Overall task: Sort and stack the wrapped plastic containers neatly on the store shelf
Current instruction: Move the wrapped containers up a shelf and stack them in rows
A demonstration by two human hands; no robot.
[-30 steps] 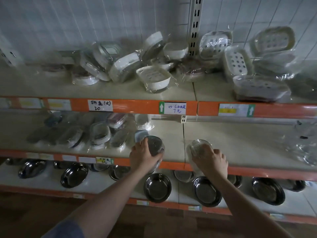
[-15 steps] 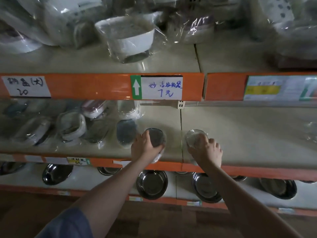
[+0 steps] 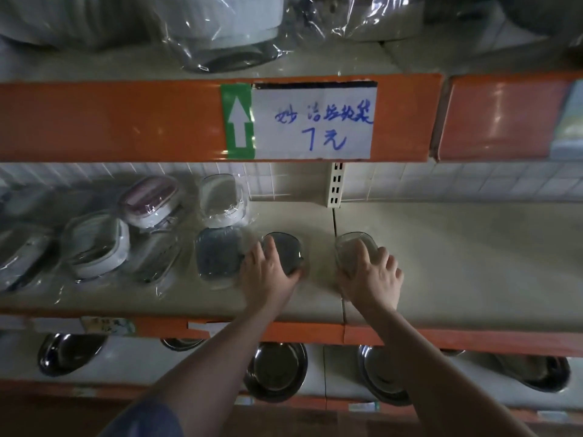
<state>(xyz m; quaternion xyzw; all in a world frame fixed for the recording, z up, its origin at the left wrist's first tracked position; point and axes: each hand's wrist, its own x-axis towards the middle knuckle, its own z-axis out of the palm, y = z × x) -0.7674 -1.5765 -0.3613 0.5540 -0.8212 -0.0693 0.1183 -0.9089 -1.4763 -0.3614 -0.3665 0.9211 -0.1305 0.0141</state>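
Note:
On the middle shelf [image 3: 457,263] my left hand [image 3: 268,275] grips a dark grey wrapped container [image 3: 284,250], standing just left of the shelf seam. My right hand [image 3: 370,275] grips a clear wrapped container [image 3: 351,246] just right of the seam. A blue-grey wrapped container [image 3: 217,257] lies right beside the dark one, on its left. Further left sit several more wrapped containers: a white one [image 3: 222,200] at the back, a pink-lidded one [image 3: 151,203], and a white-rimmed one [image 3: 96,244].
An orange shelf edge with a handwritten price label [image 3: 314,121] runs overhead; bagged white containers [image 3: 227,29] sit on that upper shelf. Steel bowls [image 3: 277,372] line the shelf below. A slotted upright post [image 3: 336,184] stands at the back wall.
The camera has come much closer and lower to the middle shelf. Both hands have pushed their containers a little further in from the front edge.

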